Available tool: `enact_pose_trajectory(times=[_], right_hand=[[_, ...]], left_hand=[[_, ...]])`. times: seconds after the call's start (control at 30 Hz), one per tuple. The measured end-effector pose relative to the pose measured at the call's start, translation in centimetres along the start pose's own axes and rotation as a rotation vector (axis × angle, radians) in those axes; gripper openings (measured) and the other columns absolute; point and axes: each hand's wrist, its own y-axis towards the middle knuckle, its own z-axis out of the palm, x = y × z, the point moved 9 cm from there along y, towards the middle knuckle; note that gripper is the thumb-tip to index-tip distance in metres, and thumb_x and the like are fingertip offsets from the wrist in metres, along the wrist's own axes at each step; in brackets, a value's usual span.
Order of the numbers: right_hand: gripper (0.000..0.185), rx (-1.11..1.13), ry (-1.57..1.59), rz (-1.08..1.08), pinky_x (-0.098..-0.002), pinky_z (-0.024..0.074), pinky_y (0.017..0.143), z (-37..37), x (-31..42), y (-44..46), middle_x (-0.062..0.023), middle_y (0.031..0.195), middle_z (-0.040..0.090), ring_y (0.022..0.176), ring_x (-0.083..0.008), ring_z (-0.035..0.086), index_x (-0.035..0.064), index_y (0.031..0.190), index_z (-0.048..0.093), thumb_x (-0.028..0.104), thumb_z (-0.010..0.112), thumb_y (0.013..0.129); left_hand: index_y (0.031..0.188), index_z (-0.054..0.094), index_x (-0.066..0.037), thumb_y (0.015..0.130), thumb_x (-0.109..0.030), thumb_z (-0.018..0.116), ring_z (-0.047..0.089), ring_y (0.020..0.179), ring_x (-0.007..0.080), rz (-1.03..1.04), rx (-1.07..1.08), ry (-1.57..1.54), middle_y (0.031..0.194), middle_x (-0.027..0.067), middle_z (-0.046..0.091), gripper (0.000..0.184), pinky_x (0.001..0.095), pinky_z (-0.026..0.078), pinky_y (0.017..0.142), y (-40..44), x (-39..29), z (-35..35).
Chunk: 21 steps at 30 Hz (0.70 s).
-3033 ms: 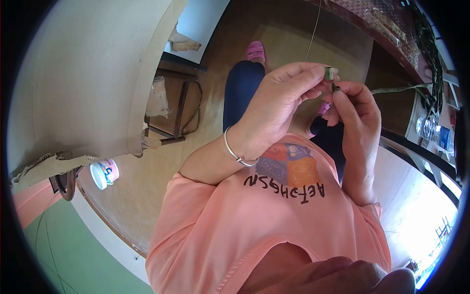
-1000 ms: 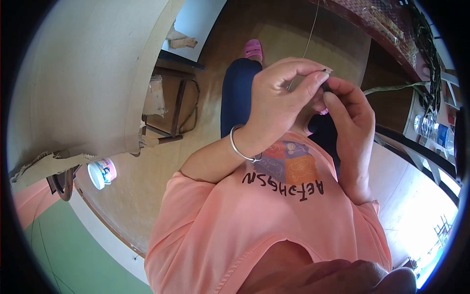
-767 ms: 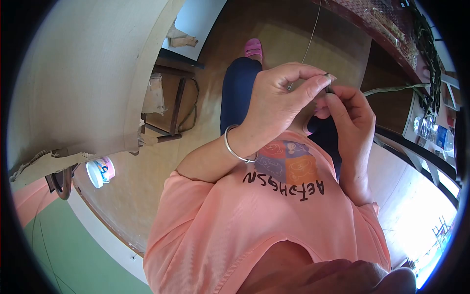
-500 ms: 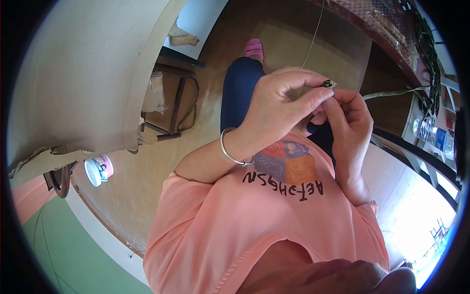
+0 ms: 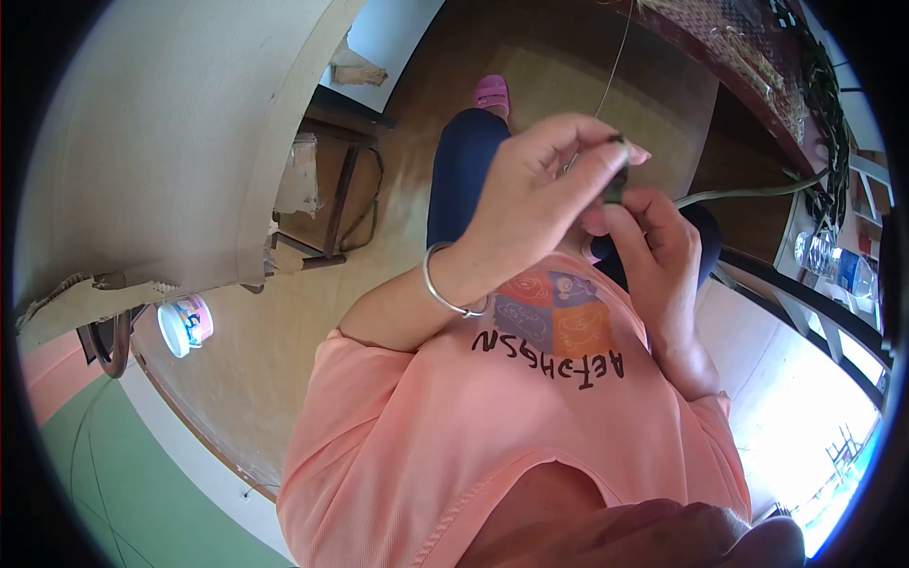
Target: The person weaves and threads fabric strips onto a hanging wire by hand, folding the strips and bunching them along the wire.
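A small dark green folded piece (image 5: 615, 187) sits between my two hands, slightly blurred. My left hand (image 5: 535, 194), with a silver bangle on its wrist, pinches its upper end between thumb and fingers. Lower and to the right, my right hand (image 5: 658, 248) has its fingers curled, thumb and index finger at the piece's lower end. From behind that hand a long green strip (image 5: 757, 192) runs right to a dark green braided bundle (image 5: 822, 85) at the table edge. Whether strip and piece are joined is hidden by my fingers.
A reddish table (image 5: 739, 66) stands at the upper right, plastic bottles (image 5: 838, 265) below it. Torn cardboard-like board (image 5: 180, 142) fills the left. A white and pink tub (image 5: 186, 325) is on the floor. A thin cord (image 5: 620, 57) hangs above my hands.
The folded piece was nearly covered by my fingertips and now shows between them. My right hand has moved left and down. The long strip has shifted and now bows more.
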Motion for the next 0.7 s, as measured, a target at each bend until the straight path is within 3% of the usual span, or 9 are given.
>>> enact_pose_trajectory(times=[0.03,0.1,0.23,0.37,0.53,0.7], right_hand=[[0.02,0.054,-0.103,-0.024,-0.0225,0.0441,0.063,0.3,0.2,0.0,-0.0072,0.081,0.064,0.066,-0.0124,0.054,-0.0002,0.098,0.061,0.005,0.064,0.079],[0.018,-0.233,0.035,-0.146,-0.0224,0.0434,0.064,-2.5,0.9,0.4,-0.0067,0.084,0.063,0.07,-0.0117,0.053,0.0007,0.096,0.062,0.004,0.064,0.079],[0.012,-0.188,0.143,-0.202,-0.0214,0.0421,0.063,-3.4,2.9,1.3,-0.0058,0.086,0.061,0.074,-0.0114,0.053,0.0012,0.091,0.063,0.004,0.064,0.079],[0.007,-0.042,0.082,-0.354,-0.0203,0.0407,0.06,-1.2,4.6,0.8,-0.0043,0.082,0.061,0.069,-0.0103,0.052,0.0013,0.086,0.064,0.004,0.063,0.079],[0.004,-0.088,0.046,-0.149,-0.0189,0.0389,0.057,-0.5,2.2,-0.3,-0.0031,0.078,0.06,0.066,-0.0083,0.049,0.0015,0.083,0.063,0.005,0.062,0.081],[0.005,-0.129,0.19,0.007,-0.0182,0.0362,0.052,0.1,0.4,-0.5,-0.0012,0.07,0.057,0.061,-0.0066,0.046,0.0011,0.079,0.063,0.005,0.061,0.081]], left_hand=[[0.092,0.062,0.003,0.088,-0.007,0.058,0.06,0.073,0.0122,0.074,-0.025,-0.041,0.084,0.0081,0.066,0.011,0.0208,0.048,0.072,-0.1,-0.5,-0.4],[0.092,0.062,0.003,0.088,-0.008,0.058,0.059,0.072,0.0117,0.044,0.005,0.01,0.082,0.0075,0.065,0.012,0.0201,0.047,0.07,-0.6,-1.0,-0.5],[0.093,0.06,0.003,0.089,-0.01,0.057,0.058,0.069,0.0102,-0.066,0.135,0.167,0.076,0.0056,0.063,0.013,0.018,0.045,0.065,-1.8,-1.0,0.4],[0.093,0.06,0.002,0.086,-0.009,0.058,0.044,0.05,0.0066,-0.056,0.203,0.22,0.066,0.0031,0.061,0.013,0.0179,0.035,0.044,-2.5,-0.3,0.4],[0.09,0.058,0.001,0.087,-0.008,0.058,0.051,0.062,0.0072,-0.278,0.25,0.372,0.076,0.0036,0.061,0.01,0.016,0.04,0.057,-4.1,0.7,0.2],[0.091,0.058,0.0,0.087,-0.01,0.059,0.046,0.057,0.0055,-0.136,0.205,0.306,0.071,0.0025,0.06,0.011,0.0159,0.036,0.053,-4.6,1.9,-0.4]])
